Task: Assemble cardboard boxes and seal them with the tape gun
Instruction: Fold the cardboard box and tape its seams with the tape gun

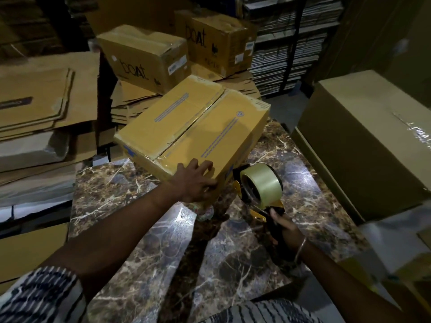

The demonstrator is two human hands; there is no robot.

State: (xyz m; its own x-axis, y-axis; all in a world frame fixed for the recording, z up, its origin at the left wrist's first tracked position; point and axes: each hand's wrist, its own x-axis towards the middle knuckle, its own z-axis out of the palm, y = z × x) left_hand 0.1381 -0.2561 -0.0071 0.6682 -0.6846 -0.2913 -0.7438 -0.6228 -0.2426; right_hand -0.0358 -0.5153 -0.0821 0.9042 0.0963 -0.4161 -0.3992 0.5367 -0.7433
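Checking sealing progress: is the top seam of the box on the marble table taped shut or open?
Taped shut. The box has its flaps closed flat, with glossy clear tape along the centre seam and over the near edge by the left hand.

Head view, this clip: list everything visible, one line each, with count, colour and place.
cardboard box: one, yellow-brown, taped along its seam, tilted on the table's far edge
tape gun: one, black and yellow with a clear roll, right of the box
marble table: one, dark brown with white veins, centre
printed boxes: two, brown, behind the box
flattened cartons: a stack, brown, left
large box: one, olive-brown, right
shelving: stacked grey sheets, back right
left hand: one, fingers spread on the box's near corner
right hand: one, grips the tape gun's handle
sleeves: two, striped black and white, bottom edge
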